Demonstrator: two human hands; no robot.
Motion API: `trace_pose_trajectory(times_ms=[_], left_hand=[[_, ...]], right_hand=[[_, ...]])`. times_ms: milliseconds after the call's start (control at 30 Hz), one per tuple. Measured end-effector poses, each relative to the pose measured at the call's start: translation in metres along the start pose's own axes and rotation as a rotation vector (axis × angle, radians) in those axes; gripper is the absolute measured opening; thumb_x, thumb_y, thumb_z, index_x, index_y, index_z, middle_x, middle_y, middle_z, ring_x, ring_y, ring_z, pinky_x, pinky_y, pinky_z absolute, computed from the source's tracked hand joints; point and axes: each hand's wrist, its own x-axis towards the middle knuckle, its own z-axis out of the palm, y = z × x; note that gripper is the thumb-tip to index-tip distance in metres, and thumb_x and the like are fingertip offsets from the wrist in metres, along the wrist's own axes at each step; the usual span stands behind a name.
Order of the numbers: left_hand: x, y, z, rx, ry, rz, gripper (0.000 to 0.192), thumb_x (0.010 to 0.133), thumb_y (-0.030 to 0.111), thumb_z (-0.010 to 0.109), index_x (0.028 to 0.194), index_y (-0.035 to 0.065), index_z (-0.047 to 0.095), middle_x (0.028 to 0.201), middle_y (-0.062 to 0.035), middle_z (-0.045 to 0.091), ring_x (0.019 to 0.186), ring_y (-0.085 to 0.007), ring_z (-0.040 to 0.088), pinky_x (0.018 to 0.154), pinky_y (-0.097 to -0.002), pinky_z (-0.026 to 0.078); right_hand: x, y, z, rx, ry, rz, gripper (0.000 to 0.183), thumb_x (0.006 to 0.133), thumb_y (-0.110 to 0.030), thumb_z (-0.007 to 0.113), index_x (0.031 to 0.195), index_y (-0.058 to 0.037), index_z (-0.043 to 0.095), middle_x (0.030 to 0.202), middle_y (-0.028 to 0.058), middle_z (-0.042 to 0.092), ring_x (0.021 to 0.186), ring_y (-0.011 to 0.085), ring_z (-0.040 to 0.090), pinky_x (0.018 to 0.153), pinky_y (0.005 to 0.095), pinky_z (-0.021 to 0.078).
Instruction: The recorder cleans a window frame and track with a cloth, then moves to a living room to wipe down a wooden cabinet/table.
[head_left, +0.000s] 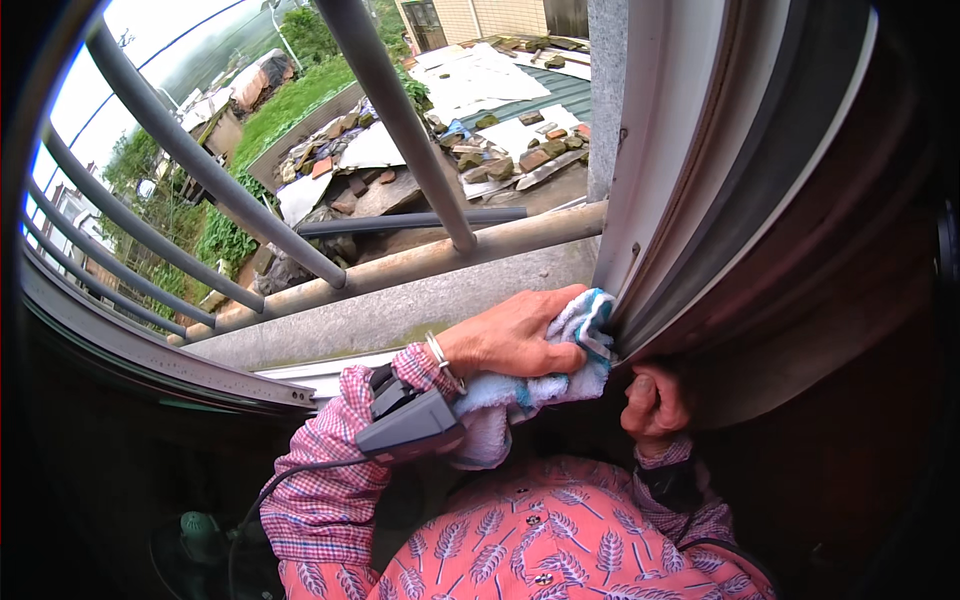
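My left hand (517, 337) is closed around a white and blue terry cloth (570, 386). It presses the cloth into the lower right corner of the window, where the track meets the upright window frame (660, 157). Part of the cloth hangs down over the inner side of the sill. Curled into a fist, my right hand (656, 401) is just right of the cloth and below the foot of the frame. I see nothing in its fingers, though its palm is hidden. The white window track (337, 369) runs leftward under my left forearm.
Grey metal bars (405, 120) rise from a rusty horizontal rail (420, 259) outside the window. A concrete ledge (375, 315) lies beneath them. A grey device (411, 424) with a cable is strapped to my left forearm. At the lower left is a green object (199, 536) in shadow.
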Motion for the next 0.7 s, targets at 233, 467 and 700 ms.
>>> trace_pose_trajectory(times_ms=[233,467,700], left_hand=[[0.004,-0.002,-0.002,0.020,-0.093,-0.012,0.057,0.071,0.025,0.053,0.122,0.0049,0.040,0.099,-0.0199,0.057,0.092,-0.0330,0.056,0.082,-0.0402,0.042],[-0.015,0.000,0.003,0.175,-0.002,-0.117,0.052,0.076,0.030,0.051,0.120,0.0064,0.039,0.077,-0.0222,0.059,0.071,-0.0388,0.058,0.069,-0.0443,0.044],[-0.037,0.011,-0.001,0.295,0.040,-0.291,0.045,0.077,0.035,0.052,0.111,0.0065,0.044,0.075,-0.0227,0.057,0.067,-0.0404,0.057,0.064,-0.0446,0.044]], right_hand=[[0.002,0.004,0.000,-0.049,0.047,-0.082,0.011,0.076,-0.009,0.053,0.081,-0.0047,0.062,0.070,0.0092,0.059,0.060,0.0252,0.058,0.059,0.0330,0.0480],[0.009,0.010,-0.002,-0.100,0.075,-0.160,0.011,0.073,-0.007,0.053,0.080,-0.0063,0.062,0.068,0.0072,0.060,0.059,0.0236,0.059,0.057,0.0316,0.0489],[0.017,0.008,-0.003,-0.114,0.084,-0.240,0.011,0.078,-0.010,0.051,0.078,-0.0047,0.061,0.064,0.0066,0.057,0.056,0.0205,0.056,0.053,0.0298,0.0454]])
